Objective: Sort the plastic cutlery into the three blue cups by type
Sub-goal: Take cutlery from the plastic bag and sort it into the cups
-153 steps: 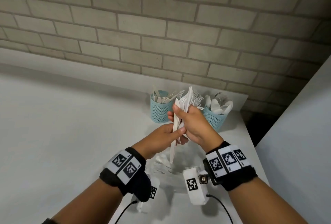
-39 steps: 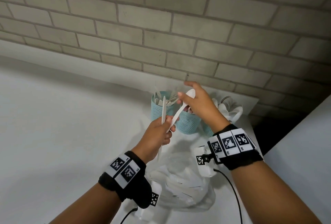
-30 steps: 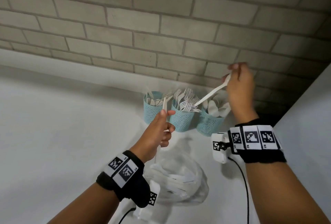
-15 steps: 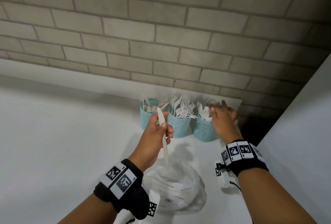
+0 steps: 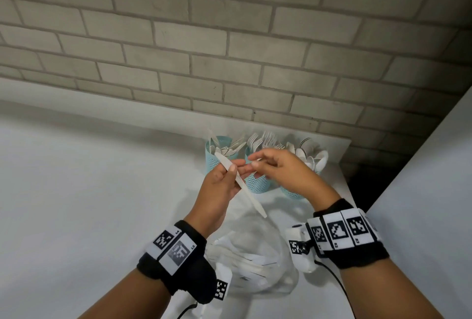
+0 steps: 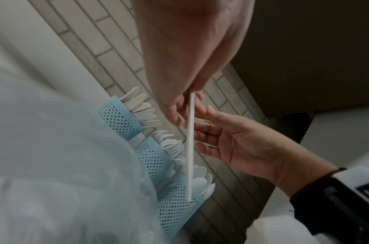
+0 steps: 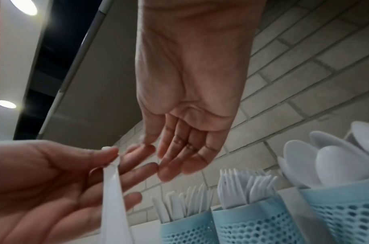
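Observation:
My left hand [image 5: 226, 179] pinches a white plastic knife [image 5: 242, 188] between thumb and fingers, and the knife slants down to the right in front of the cups. The right hand [image 5: 265, 163] holds nothing; its relaxed fingers [image 7: 175, 158] reach toward the left fingertips, and contact cannot be told. Three blue mesh cups stand in a row by the wall: the left cup [image 5: 213, 160] holds knives, the middle cup [image 5: 259, 187] forks, the right cup [image 5: 293, 194] spoons. The left wrist view shows the knife [image 6: 189, 148] edge-on.
A clear plastic bag [image 5: 255, 260] with several more white pieces lies on the white counter [image 5: 89, 203] below my hands. The brick wall [image 5: 229, 50] is right behind the cups. A white panel [image 5: 421, 203] rises at the right, with a dark gap beside the counter's end.
The right hand carried a spoon to the right cup, let it go and came back empty to the left hand. The left hand kept the knife and tilted it.

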`<state>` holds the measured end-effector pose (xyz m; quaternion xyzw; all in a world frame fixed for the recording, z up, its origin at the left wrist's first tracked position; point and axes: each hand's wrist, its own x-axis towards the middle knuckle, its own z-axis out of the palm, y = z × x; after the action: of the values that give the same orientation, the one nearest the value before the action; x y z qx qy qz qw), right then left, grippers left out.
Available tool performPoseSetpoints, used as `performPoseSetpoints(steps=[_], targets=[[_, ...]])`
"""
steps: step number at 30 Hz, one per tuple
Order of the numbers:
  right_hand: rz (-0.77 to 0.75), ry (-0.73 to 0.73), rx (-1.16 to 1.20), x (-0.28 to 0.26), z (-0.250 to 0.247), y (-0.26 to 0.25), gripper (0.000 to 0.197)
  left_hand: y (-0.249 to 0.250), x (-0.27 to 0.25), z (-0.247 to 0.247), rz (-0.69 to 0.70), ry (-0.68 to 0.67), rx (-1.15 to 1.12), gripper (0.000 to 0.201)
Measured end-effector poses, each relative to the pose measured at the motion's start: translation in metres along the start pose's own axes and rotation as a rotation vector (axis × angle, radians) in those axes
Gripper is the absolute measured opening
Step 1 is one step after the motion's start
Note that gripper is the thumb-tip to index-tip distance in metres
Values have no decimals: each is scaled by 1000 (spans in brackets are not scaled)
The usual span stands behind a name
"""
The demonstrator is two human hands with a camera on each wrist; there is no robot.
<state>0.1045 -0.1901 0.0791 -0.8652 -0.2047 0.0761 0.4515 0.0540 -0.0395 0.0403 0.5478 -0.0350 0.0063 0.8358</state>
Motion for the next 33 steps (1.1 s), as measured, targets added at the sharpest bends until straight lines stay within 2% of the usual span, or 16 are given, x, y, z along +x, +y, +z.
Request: performPoseSetpoints(steps=[4,7,9,10,12,15,17,19,21,22,23,25,27,30,32,33], targets=[[-94,102,-1,3,11,-13,25,2,-2,-4,-25,8,144,28],[-113,-28,96,6,22,-24,36,3,-3,-3,-45,7,273,29],[-114,-59,98,11,29,-29,33,3,-3,-4,-63,14,338,31],[-128,-21,85,14,30,-32,29,4,-4,-6,-76,18,395,31],[-180,146,60,24,23,-37,22,5,-5,-14,-112,18,588,33],[-248,458,212,42,2,-46,17,4,-11,-31,-252,-32,968,39],[-301,593,302,51,-7,-53,20,3,-18,-40,-290,-120,1163,41],[-354,705,340,62,-7,-54,21,5,-23,-45,-304,-225,1229,34],[-358,783,256,72,3,-50,16,7,-26,-48,-310,-326,1258,19],[-332,784,164,79,9,-44,13,8,-26,-49,-307,-357,1281,13],[-290,763,48,87,17,-36,16,7,-26,-50,-301,-366,1305,16],[-192,667,-190,102,34,-16,23,4,-24,-53,-301,-338,1317,37],[-115,519,-388,111,47,1,26,2,-23,-56,-282,-299,1322,47],[52,275,-536,110,55,8,31,-1,-22,-59,-303,-273,1331,50],[58,211,-626,106,54,4,33,-4,-24,-61,-318,-299,1340,45],[40,223,-670,103,53,-1,34,-6,-25,-63,-329,-340,1351,39]])
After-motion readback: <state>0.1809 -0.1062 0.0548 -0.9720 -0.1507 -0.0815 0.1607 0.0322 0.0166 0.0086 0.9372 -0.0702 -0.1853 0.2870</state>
